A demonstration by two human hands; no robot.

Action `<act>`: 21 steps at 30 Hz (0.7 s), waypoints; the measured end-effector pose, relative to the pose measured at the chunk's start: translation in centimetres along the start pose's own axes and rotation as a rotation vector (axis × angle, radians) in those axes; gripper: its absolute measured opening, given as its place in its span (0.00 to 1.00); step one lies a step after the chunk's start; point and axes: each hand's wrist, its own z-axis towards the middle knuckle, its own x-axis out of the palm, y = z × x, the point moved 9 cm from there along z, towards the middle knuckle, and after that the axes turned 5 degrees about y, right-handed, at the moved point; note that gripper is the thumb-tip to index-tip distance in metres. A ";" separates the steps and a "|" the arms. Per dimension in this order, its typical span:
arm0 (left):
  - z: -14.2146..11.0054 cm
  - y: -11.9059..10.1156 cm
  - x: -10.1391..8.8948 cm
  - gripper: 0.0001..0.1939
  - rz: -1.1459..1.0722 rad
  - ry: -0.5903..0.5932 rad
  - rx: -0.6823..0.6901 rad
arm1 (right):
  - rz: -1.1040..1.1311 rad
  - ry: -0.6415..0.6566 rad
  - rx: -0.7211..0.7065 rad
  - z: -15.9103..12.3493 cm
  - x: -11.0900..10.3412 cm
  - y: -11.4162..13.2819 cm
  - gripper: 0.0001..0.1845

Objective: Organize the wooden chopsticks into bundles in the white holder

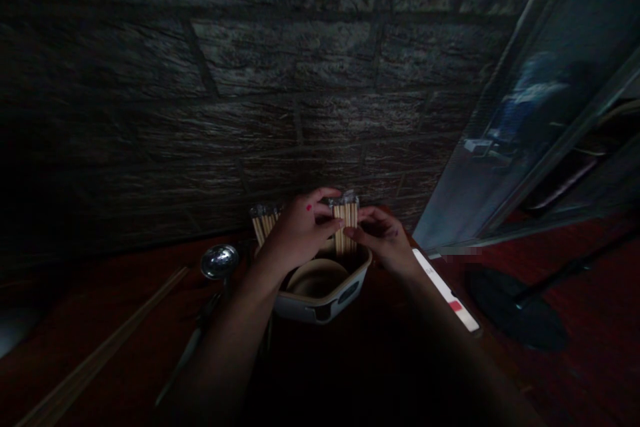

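Between my two hands stands a bundle of wrapped chopsticks [346, 221], pale wood with clear plastic at the top ends. My left hand [306, 227] grips the bundle from its left side, thumb across the front. From the right, my right hand [383, 237] pinches its other edge with thumb and fingers. The lower ends reach down into a light plastic container [300, 307]. Inside that container sits a round brownish bowl [317, 278]. A second bundle of wrapped chopsticks [263, 223] leans at the container's left back, partly behind my left hand.
A shiny metal ladle [219, 261] lies left of the container, with long wooden sticks [110, 340] farther left. On the right is a white box-like strip [445, 290] with a red mark. A stone-patterned wall [300, 80] rises behind; a glass door [480, 147] stands at right.
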 end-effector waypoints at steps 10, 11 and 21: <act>0.1 -0.1 -0.2 0.21 0.063 -0.031 0.026 | 0.019 -0.001 0.034 0.0 0.0 -0.1 0.13; 0.1 -0.1 -0.2 0.21 0.069 -0.030 0.029 | 0.020 0.002 0.041 0.0 0.0 -0.2 0.13; 0.2 0.1 -0.1 0.20 0.051 -0.031 0.035 | 0.009 0.032 0.065 0.1 0.1 -0.4 0.07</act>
